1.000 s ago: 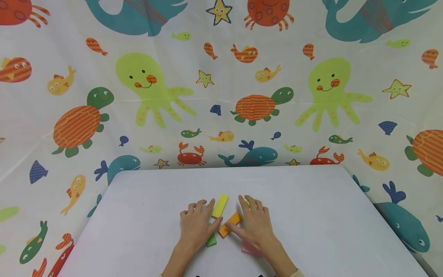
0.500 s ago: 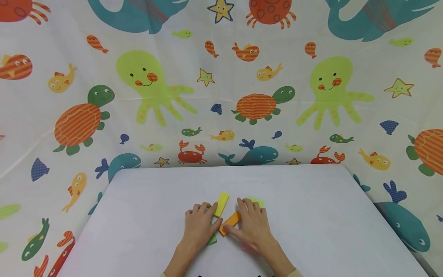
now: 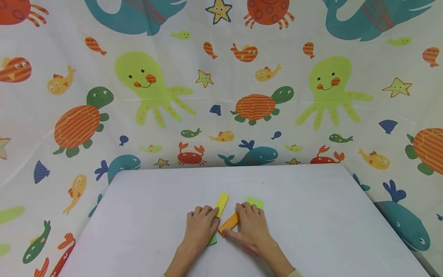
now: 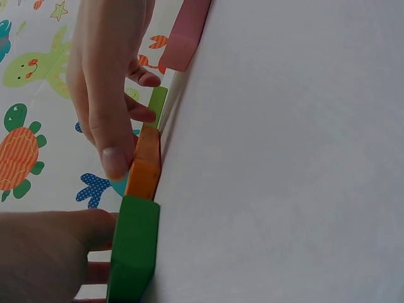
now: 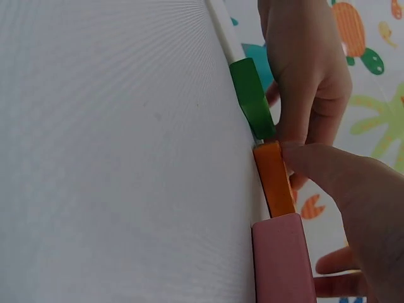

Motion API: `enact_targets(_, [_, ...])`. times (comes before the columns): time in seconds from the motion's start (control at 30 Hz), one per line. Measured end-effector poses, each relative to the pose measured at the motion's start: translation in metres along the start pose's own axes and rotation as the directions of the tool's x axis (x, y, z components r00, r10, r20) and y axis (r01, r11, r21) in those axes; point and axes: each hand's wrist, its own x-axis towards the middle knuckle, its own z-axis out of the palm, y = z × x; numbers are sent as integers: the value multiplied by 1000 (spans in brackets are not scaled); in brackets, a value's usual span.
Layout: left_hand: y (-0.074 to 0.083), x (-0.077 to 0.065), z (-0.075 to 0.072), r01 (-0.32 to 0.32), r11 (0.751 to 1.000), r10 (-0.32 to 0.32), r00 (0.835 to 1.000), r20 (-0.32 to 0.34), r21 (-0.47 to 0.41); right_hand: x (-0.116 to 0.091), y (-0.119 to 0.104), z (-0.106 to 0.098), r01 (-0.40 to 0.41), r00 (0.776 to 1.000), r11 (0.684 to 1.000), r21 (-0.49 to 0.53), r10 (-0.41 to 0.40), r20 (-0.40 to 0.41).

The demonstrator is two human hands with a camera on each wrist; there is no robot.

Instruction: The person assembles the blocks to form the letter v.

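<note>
- The right hand [image 3: 254, 227], just right of centre in the lower part of the head view, had its fingers bent and held the orange block [image 3: 228, 224], the thumb at the block's lower left end and the index finger at its upper right end.
- The left hand [image 3: 199, 230], lower centre of the same view, lay with bent fingers over the green block [image 3: 212, 241]; whether it gripped that block could not be told.
- The green block showed only in part, below the left thumb; in the left wrist view it filled the lower left, close to the orange block.
- The yellow block [image 3: 222, 204] slanted upward near the middle, its lower end beside the left index finger.
- The lime block [image 3: 255, 202] lay a little to the right of the yellow one, partly hidden behind the right fingers.
- The pink block [image 5: 283, 259] stood at the bottom of the right wrist view; in the head view the right hand covered most of it.
- The white table [image 3: 149, 219] spread across the lower half, and a cloth [image 3: 297, 23] printed with sea animals filled the upper part.
</note>
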Motion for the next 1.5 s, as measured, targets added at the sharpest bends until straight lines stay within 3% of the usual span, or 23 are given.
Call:
enact_targets(0.5, [0, 0, -1, -1, 1000, 1, 1000, 7, 11, -2, 0, 5, 35, 999, 999, 6, -35, -9])
enact_targets(1.5, [-2, 0, 1, -39, 999, 38, 998, -55, -26, 1, -2, 2, -1, 1000, 1000, -13, 1, 30])
